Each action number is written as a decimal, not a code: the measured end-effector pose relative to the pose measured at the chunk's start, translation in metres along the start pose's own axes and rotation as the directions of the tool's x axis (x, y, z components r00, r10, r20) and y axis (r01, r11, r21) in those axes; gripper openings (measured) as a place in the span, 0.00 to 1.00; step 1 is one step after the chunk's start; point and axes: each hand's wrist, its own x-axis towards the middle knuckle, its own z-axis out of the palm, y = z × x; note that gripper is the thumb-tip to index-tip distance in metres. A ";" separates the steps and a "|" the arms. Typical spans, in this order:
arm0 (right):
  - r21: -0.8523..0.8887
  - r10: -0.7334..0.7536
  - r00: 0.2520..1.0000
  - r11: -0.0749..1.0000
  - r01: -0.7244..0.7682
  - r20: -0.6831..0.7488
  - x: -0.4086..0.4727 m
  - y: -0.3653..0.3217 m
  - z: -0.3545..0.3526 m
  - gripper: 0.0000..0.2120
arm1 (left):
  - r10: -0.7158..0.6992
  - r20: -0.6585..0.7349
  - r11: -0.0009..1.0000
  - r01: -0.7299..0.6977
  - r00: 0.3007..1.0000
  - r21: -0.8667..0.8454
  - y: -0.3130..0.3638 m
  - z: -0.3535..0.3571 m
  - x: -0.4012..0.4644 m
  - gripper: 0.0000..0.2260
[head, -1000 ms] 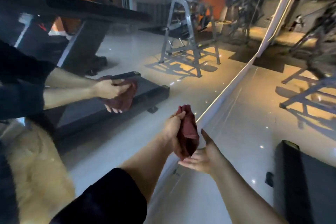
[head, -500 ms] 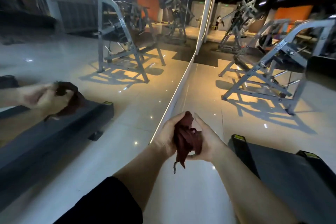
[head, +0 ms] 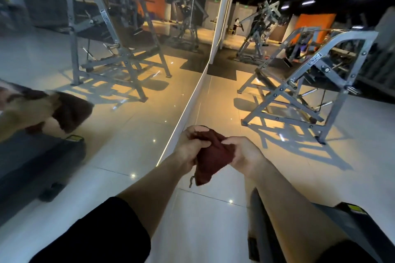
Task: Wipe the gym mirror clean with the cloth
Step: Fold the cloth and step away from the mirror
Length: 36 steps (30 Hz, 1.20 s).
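So the dark red cloth [head: 213,157] is bunched up between both hands out in front of the body, long axis running top-left to bottom-right-ish, with a corner and a little loop tag hanging straight down. Left hand [head: 190,147] has its fingers curled round the upper edge, right hand [head: 245,153] pinches the right side. It's just beside the gym mirror [head: 106,70] but not touching the glass. The mirror runs along the left and reflects the hands and cloth, blurry. Glossy pale tile floor [head: 213,209], grey weight machine [head: 310,83] to the right, dark bench [head: 342,230] at bottom right, dim room with orange walls.
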 end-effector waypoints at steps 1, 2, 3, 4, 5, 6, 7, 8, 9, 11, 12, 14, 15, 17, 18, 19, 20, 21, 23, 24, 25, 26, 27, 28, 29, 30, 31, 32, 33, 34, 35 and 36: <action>-0.054 0.062 0.998 0.997 -0.060 0.026 0.024 -0.011 -0.007 0.06 | 0.013 0.033 0.999 -0.014 0.999 0.052 0.001 0.006 0.028 0.18; -0.088 0.112 0.993 0.990 -0.110 0.024 0.050 -0.021 -0.014 0.09 | 0.007 0.066 0.996 -0.013 0.998 0.084 0.004 0.013 0.055 0.18; -0.082 0.139 0.990 0.987 -0.139 -0.010 0.075 -0.032 -0.021 0.11 | -0.014 0.068 0.995 0.007 0.998 0.097 0.008 0.019 0.082 0.18; -0.072 0.125 0.990 0.989 -0.129 -0.058 0.104 -0.044 -0.028 0.13 | -0.038 0.035 0.996 0.035 0.999 0.088 0.011 0.023 0.111 0.16; -0.066 0.088 0.989 0.993 -0.096 -0.115 0.135 -0.056 -0.037 0.14 | -0.063 -0.026 0.995 0.065 0.998 0.070 0.015 0.027 0.140 0.15; -0.064 0.041 0.984 0.997 -0.053 -0.175 0.167 -0.068 -0.046 0.13 | -0.085 -0.093 0.995 0.090 0.992 0.050 0.020 0.030 0.169 0.15; -0.056 0.005 0.976 0.998 -0.018 -0.219 0.197 -0.080 -0.053 0.12 | -0.094 -0.136 0.994 0.100 0.986 0.041 0.023 0.032 0.198 0.15; -0.035 -0.009 0.969 0.999 0.000 -0.249 0.226 -0.090 -0.060 0.12 | -0.084 -0.142 0.995 0.091 0.986 0.049 0.027 0.036 0.227 0.14; 0.000 -0.015 0.965 1.000 0.015 -0.262 0.255 -0.100 -0.066 0.14 | -0.068 -0.126 0.994 0.078 0.990 0.081 0.029 0.040 0.258 0.12; 0.024 -0.046 0.959 0.998 0.055 -0.280 0.309 -0.119 -0.077 0.14 | -0.055 -0.093 0.984 0.070 0.994 0.167 0.030 0.050 0.324 0.11; 0.011 -0.078 0.960 0.996 0.084 -0.270 0.335 -0.131 -0.083 0.14 | -0.046 -0.072 0.976 0.061 0.996 0.208 0.030 0.056 0.361 0.12; -0.045 -0.143 0.972 0.990 0.137 -0.187 0.388 -0.156 -0.098 0.17 | -0.008 -0.004 0.940 0.008 1.000 0.340 0.031 0.068 0.434 0.13; -0.113 -0.162 0.975 0.983 0.146 -0.154 0.416 -0.169 -0.107 0.20 | 0.027 0.055 0.894 -0.049 0.998 0.445 0.031 0.076 0.470 0.15; -0.396 -0.205 0.970 0.908 0.140 -0.129 0.472 -0.195 -0.126 0.21 | 0.092 0.195 0.731 -0.200 0.976 0.653 0.036 0.093 0.539 0.16; -0.534 -0.226 0.966 0.836 0.127 -0.124 0.499 -0.209 -0.134 0.18 | 0.122 0.256 0.655 -0.271 0.959 0.705 0.040 0.104 0.572 0.14; -0.636 -0.249 0.959 0.764 0.107 -0.138 0.524 -0.224 -0.144 0.12 | 0.140 0.300 0.611 -0.321 0.944 0.724 0.044 0.116 0.605 0.12; -0.684 -0.278 0.947 0.723 0.095 -0.162 0.547 -0.240 -0.156 0.08 | 0.154 0.335 0.595 -0.358 0.930 0.720 0.050 0.131 0.638 0.10; -0.680 -0.312 0.932 0.725 0.107 -0.186 0.568 -0.257 -0.170 0.06 | 0.165 0.364 0.586 -0.388 0.917 0.712 0.056 0.148 0.670 0.09; -0.600 -0.359 0.893 0.789 0.134 -0.272 0.608 -0.292 -0.201 0.07 | 0.114 0.418 0.641 -0.388 0.901 0.662 0.067 0.184 0.734 0.06; -0.547 -0.368 0.872 0.824 0.144 -0.324 0.628 -0.308 -0.220 0.08 | 0.062 0.458 0.680 -0.373 0.887 0.631 0.069 0.205 0.765 0.06; -0.513 -0.376 0.854 0.844 0.155 -0.361 0.647 -0.322 -0.239 0.09 | 0.028 0.495 0.702 -0.370 0.868 0.609 0.070 0.226 0.796 0.07; -0.486 -0.386 0.839 0.857 0.172 -0.384 0.667 -0.334 -0.260 0.10 | 0.021 0.525 0.702 -0.387 0.851 0.598 0.067 0.248 0.827 0.08; -0.462 -0.390 0.831 0.867 0.186 -0.397 0.687 -0.345 -0.282 0.10 | 0.029 0.544 0.689 -0.410 0.839 0.597 0.063 0.271 0.859 0.09; -0.433 -0.389 0.830 0.878 0.202 -0.401 0.709 -0.352 -0.306 0.10 | 0.050 0.556 0.674 -0.439 0.830 0.594 0.056 0.295 0.888 0.09; -0.405 -0.385 0.829 0.889 0.215 -0.406 0.733 -0.359 -0.332 0.11 | 0.067 0.568 0.651 -0.467 0.820 0.598 0.049 0.321 0.917 0.09; -0.387 -0.381 0.824 0.896 0.217 -0.420 0.757 -0.364 -0.358 0.11 | 0.079 0.576 0.624 -0.491 0.814 0.608 0.041 0.345 0.945 0.09; -0.382 -0.370 0.814 0.902 0.200 -0.448 0.783 -0.371 -0.386 0.10 | 0.085 0.582 0.589 -0.512 0.808 0.625 0.033 0.372 0.975 0.09; -0.380 -0.358 0.800 0.908 0.177 -0.482 0.808 -0.377 -0.413 0.09 | 0.082 0.586 0.555 -0.525 0.806 0.645 0.024 0.396 1.003 0.08; -0.383 -0.346 0.788 0.911 0.152 -0.510 0.833 -0.385 -0.441 0.09 | 0.065 0.594 0.529 -0.532 0.802 0.661 0.016 0.422 1.032 0.06; -0.390 -0.341 0.779 0.911 0.135 -0.527 0.858 -0.394 -0.468 0.09 | 0.045 0.601 0.508 -0.537 0.798 0.674 0.009 0.448 1.062 0.06; -0.392 -0.327 0.775 0.913 0.112 -0.541 0.882 -0.402 -0.494 0.09 | 0.027 0.607 0.493 -0.539 0.795 0.684 0.000 0.473 1.091 0.07; -0.391 -0.313 0.772 0.916 0.091 -0.553 0.906 -0.410 -0.519 0.10 | 0.015 0.606 0.481 -0.537 0.796 0.693 -0.008 0.498 1.120 0.07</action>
